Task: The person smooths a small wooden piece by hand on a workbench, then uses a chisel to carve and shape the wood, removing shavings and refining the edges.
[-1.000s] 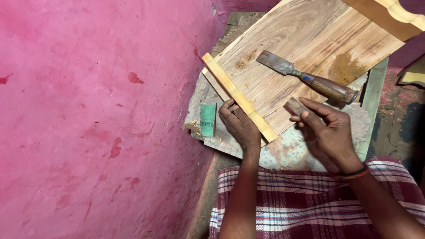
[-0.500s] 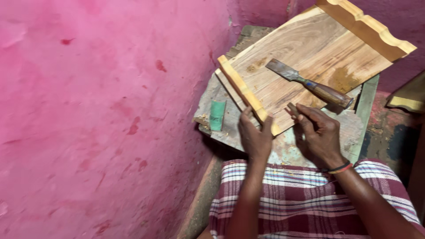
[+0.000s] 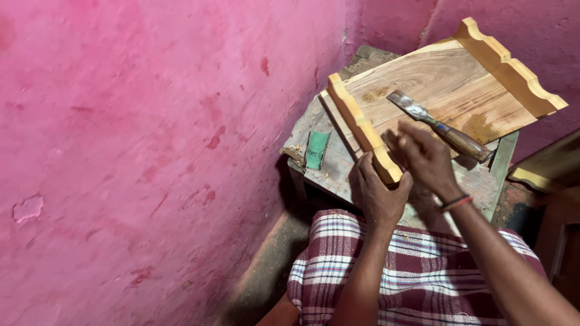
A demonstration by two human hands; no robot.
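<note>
A wooden board [image 3: 435, 81] with a scalloped moulding strip along each of two opposite edges lies on a small worn stool [image 3: 329, 172]. My left hand [image 3: 377, 193] grips the near end of the near moulding strip [image 3: 359, 124]. Just to its right, my right hand [image 3: 426, 157] presses on the board, fingers curled; whether it holds anything is hidden. A chisel [image 3: 438, 127] with a brown wooden handle rests on the board beyond my right hand, untouched.
A folded green piece of sandpaper [image 3: 316, 149] lies on the stool's left part. A pink plastered wall [image 3: 139, 139] fills the left side and runs behind the stool. My lap is covered by checked cloth [image 3: 417, 271]. Dark wooden furniture [image 3: 550, 181] stands at right.
The view has swung, so the board and stool now sit further right and higher. My left hand has closed over the end of the near strip; my right hand slid closer to it.
</note>
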